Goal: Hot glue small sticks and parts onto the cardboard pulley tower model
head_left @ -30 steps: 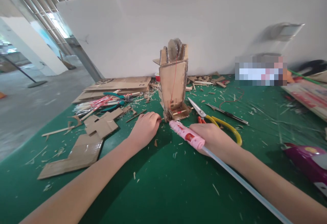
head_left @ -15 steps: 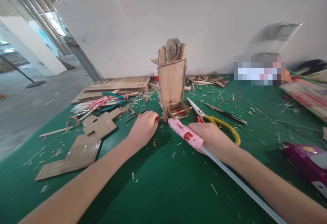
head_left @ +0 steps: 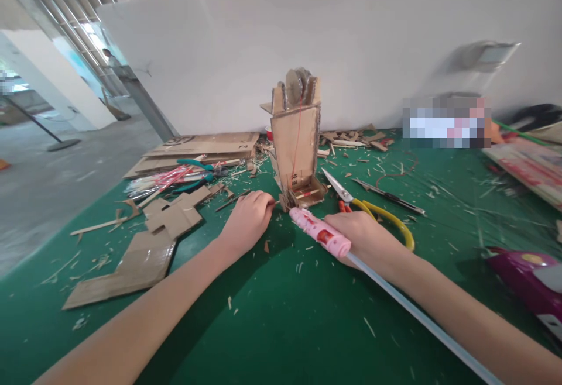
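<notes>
A cardboard tower model (head_left: 295,142) with round cardboard discs at its top and a red thread down its front stands upright on the green table. My left hand (head_left: 250,218) is closed, its fingertips pinching the end of a thin wooden stick (head_left: 277,202) at the model's lower left. My right hand (head_left: 362,236) is wrapped round a pink hot glue gun (head_left: 320,233), with a long clear glue stick (head_left: 421,315) running out of its back. The gun's front end is at the model's bottom left corner; its nozzle tip cannot be made out.
Yellow-handled scissors (head_left: 386,215) and a utility knife (head_left: 389,196) lie right of the model. Cardboard pieces (head_left: 147,253), teal-handled pliers (head_left: 195,183) and bagged sticks lie left. A purple device (head_left: 522,282) sits at far right. A person (head_left: 112,60) is in the far background.
Both hands, the glue gun and the model keep nearly the same positions. The view has shifted very slightly, and a person now shows in the far background at left.
</notes>
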